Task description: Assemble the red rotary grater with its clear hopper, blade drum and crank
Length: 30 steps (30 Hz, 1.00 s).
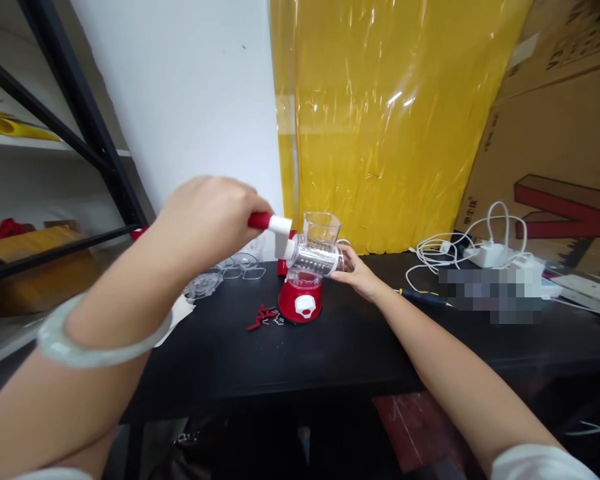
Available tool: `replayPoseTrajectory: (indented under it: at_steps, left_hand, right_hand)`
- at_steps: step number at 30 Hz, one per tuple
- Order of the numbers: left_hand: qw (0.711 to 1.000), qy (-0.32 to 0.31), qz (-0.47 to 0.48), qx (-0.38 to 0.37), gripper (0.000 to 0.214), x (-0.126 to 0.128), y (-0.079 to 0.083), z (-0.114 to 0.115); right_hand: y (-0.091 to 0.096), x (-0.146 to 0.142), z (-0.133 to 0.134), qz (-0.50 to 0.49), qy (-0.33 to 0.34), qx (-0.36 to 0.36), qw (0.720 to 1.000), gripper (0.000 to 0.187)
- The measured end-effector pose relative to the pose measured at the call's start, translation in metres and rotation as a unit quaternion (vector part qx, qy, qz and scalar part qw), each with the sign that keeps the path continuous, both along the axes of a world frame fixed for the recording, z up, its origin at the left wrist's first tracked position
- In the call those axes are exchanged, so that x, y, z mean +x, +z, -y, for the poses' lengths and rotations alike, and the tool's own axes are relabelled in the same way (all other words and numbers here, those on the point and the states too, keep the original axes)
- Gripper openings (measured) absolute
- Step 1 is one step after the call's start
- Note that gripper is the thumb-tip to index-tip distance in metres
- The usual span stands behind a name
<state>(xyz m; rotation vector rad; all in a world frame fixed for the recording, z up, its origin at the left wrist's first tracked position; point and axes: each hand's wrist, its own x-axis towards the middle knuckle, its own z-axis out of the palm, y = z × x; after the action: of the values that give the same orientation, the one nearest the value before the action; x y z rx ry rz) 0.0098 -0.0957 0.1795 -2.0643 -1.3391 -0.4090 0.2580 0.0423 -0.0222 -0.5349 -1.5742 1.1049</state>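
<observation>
A rotary grater stands upright on the black table, with a red base (293,307), a white knob (305,306) on its front and a clear hopper (322,228) on top. Its perforated metal drum (316,259) lies sideways in the clear housing. My left hand (213,213) is closed around the red grip of the white crank handle (280,225), at the drum's left end. Fingers of my right hand (357,272) wrap round the open right end of the drum and housing; exactly which part they grip I cannot tell.
Small red pieces and metal bits (265,315) lie left of the base. Clear plastic parts (205,283) are behind them. To the right are a screwdriver (425,297), white cables (433,250) and a cardboard box (555,153). A shelf rack (75,87) stands at left.
</observation>
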Motion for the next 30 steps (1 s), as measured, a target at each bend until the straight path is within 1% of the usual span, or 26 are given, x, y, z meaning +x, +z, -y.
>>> replayPoseTrajectory:
  at_steps: [2, 4, 7, 10, 11, 13, 16, 19, 20, 22, 24, 26, 28, 30]
  left_hand:
    - [0.998, -0.001, -0.01, 0.061, 0.03, 0.008, 0.008, -0.02]
    - [0.994, -0.008, 0.017, 0.111, 0.029, 0.011, 0.011, -0.045]
    - [0.99, -0.001, 0.026, 0.138, 0.027, 0.004, 0.007, -0.086]
    - [0.993, 0.022, 0.008, 0.114, 0.027, -0.007, -0.011, -0.119]
    - [0.995, 0.031, -0.006, 0.095, 0.026, -0.011, -0.019, -0.126]
    - [0.997, 0.056, -0.034, 0.031, 0.026, -0.017, -0.039, -0.135]
    - [0.989, 0.09, -0.077, -0.091, 0.023, -0.025, -0.07, -0.133]
    - [0.974, 0.08, -0.11, -0.183, 0.02, -0.034, -0.096, -0.118]
    - [0.969, 0.071, -0.115, -0.205, 0.021, -0.036, -0.102, -0.112]
    - [0.966, 0.052, -0.113, -0.225, 0.022, -0.042, -0.113, -0.097]
    - [0.964, 0.035, -0.106, -0.242, 0.02, -0.046, -0.119, -0.081]
    - [0.958, 0.005, -0.092, -0.272, 0.016, -0.048, -0.12, -0.066]
    - [0.952, -0.032, -0.074, -0.297, 0.011, -0.05, -0.118, -0.052]
    - [0.95, -0.051, -0.056, -0.304, 0.009, -0.051, -0.115, -0.041]
  right_hand:
    - [0.0, 0.0, 0.001, -0.005, 0.005, 0.0, 1.0, 0.072]
    - [0.0, 0.0, 0.002, 0.001, 0.004, -0.003, 1.0, 0.073]
    - [0.001, 0.0, 0.005, 0.016, 0.009, -0.006, 1.0, 0.077]
    - [0.003, 0.002, 0.007, 0.025, 0.016, -0.007, 1.0, 0.078]
    - [0.004, 0.002, 0.007, 0.025, 0.018, -0.008, 0.999, 0.078]
    - [0.005, 0.003, 0.007, 0.023, 0.02, -0.009, 0.999, 0.077]
    - [0.007, 0.004, 0.008, 0.021, 0.021, -0.013, 0.999, 0.075]
    - [0.008, 0.002, 0.011, 0.004, 0.015, -0.022, 1.0, 0.072]
    - [0.008, 0.001, 0.012, -0.007, 0.019, -0.033, 0.999, 0.071]
    - [0.009, 0.0, 0.015, -0.031, 0.032, -0.063, 0.997, 0.069]
    - [0.009, 0.0, 0.016, -0.049, 0.036, -0.085, 0.994, 0.067]
    - [0.008, 0.0, 0.014, -0.059, 0.021, -0.086, 0.994, 0.066]
    - [0.006, 0.0, 0.011, -0.053, 0.001, -0.084, 0.995, 0.067]
    - [0.004, 0.0, 0.008, -0.04, -0.01, -0.086, 0.995, 0.069]
